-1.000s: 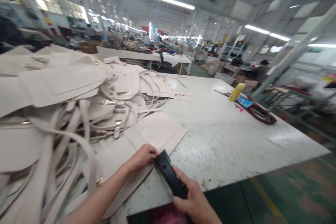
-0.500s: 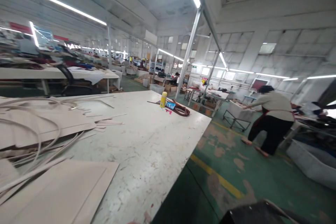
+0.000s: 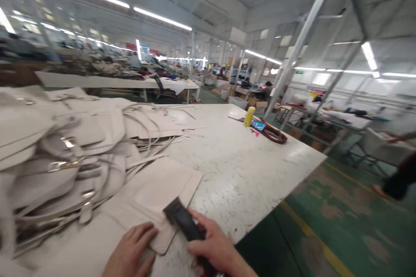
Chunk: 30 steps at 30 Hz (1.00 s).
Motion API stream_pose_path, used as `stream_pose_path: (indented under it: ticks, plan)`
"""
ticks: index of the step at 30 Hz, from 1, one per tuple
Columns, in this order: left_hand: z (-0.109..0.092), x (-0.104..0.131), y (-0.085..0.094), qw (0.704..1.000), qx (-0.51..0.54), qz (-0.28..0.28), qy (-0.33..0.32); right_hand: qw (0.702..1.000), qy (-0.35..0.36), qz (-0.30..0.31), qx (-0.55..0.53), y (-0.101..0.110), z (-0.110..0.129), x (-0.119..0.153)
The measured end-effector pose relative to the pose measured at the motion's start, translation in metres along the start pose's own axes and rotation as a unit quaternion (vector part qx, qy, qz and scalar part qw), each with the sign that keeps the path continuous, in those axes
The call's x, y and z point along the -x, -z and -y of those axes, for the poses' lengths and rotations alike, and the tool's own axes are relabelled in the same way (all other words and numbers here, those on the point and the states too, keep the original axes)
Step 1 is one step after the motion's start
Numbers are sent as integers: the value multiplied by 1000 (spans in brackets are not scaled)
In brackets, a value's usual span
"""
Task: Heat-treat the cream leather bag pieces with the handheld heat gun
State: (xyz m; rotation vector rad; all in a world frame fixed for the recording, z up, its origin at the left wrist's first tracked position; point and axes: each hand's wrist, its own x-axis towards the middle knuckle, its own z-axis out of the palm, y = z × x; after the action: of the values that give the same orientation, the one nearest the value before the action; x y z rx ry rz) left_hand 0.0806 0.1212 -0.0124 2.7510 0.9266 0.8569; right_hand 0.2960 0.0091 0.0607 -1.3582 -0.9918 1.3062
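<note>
My right hand [image 3: 212, 240] is wrapped around a black hand-held tool [image 3: 185, 220] with a broad, flat head, shaped like a hair clipper. Its head points up and left, over the edge of a beige leather bag piece [image 3: 169, 181]; whether it touches is unclear. To the left, my left hand [image 3: 133, 246] lies on the beige leather, fingers loosely bent and a little apart, fingertips beside a rounded flap corner [image 3: 160, 244]. Further left, a heap of beige leather bags [image 3: 71, 147] with straps and metal buckles covers the table.
On the pale, scuffed table [image 3: 234, 169] stand a yellow bottle [image 3: 249, 117] and, beside it, a blue packet [image 3: 258, 125] and a coiled brown strap [image 3: 276, 135]. Thin leather strips lie near the bags. Beyond the right table edge, a person [image 3: 399, 177] is partly visible on the green floor.
The view has swung left, bringing the bag heap into sight. Both my hands have come into view, the right one with the black tool. The person at right has slid toward the picture edge.
</note>
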Motion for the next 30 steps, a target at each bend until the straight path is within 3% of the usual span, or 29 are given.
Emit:
stream_pose_path:
  ticks: [3, 7, 12, 17, 20, 23, 26, 30]
  plan:
    - [-22, -4, 2, 997, -48, 49, 21, 998, -2, -58, 7, 24, -7, 7]
    - [-36, -15, -7, 999, -5, 30, -12, 995, -40, -86, 4, 59, -3, 19]
    - [-36, 23, -17, 994, -4, 0, -109, 994, -74, -75, 15, 89, 13, 27]
    - [-44, 53, -29, 989, -24, -12, -145, 991, -132, -1, -3, 96, 3, 18]
    - [-48, 53, -32, 993, 2, -38, -114, 990, -139, -38, 2, 92, -1, 6]
    - [-50, 51, -29, 994, 15, -9, -104, 989, -126, -78, 13, 94, 2, -1]
    - [-54, 50, -25, 996, 26, -10, -90, 989, -114, -89, 10, 107, 5, 12]
    - [-56, 49, -22, 996, 37, 3, -77, 991, -126, -23, 22, 121, -1, 41]
